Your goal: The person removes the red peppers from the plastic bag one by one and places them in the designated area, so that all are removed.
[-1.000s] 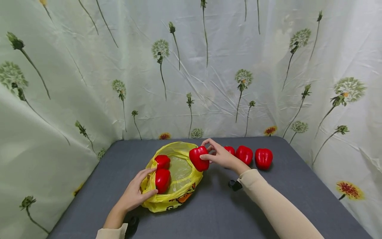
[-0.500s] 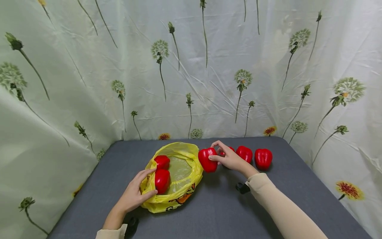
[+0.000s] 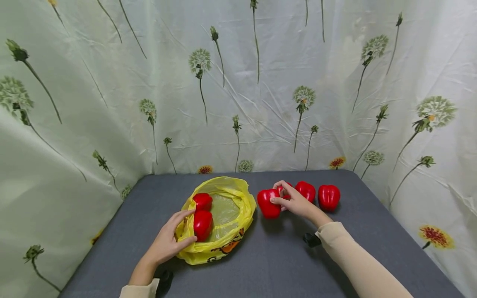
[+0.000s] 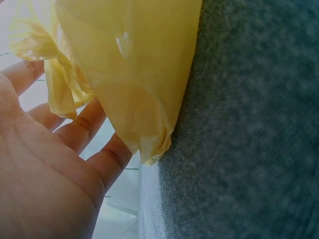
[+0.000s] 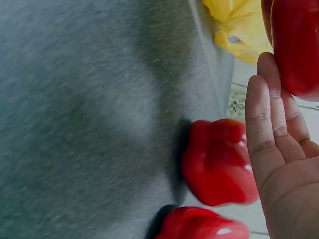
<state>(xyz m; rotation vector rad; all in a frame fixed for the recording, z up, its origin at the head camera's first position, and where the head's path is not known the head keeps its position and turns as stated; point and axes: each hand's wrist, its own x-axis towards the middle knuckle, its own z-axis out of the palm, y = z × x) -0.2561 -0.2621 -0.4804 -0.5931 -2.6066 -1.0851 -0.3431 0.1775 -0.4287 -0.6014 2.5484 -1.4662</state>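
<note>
A yellow plastic bag (image 3: 244, 207) stands open on the table, its mouth facing up. Inside its left part lie two red bell peppers (image 3: 203, 225). My left hand (image 3: 167, 241) holds the bag's left rim, thumb and index finger spread along it; in the left wrist view its other fingers lie against the yellow film. To the right of the bag, my right hand (image 3: 295, 203) holds another red bell pepper (image 3: 268, 204) between thumb and fingers, over the table. The same pepper (image 5: 299, 50) fills the top right corner of the right wrist view.
Behind and right of my right hand, three more red bell peppers (image 3: 329, 198) stand in a row; the nearest is partly hidden by the fingers. The grey table (image 3: 268, 265) ends at a pale curtain (image 3: 238, 103) with a dandelion print.
My right hand has moved right and slightly lower with the bell pepper, from the bag's right rim to beside the bag. The left hand has stayed at the left rim.
</note>
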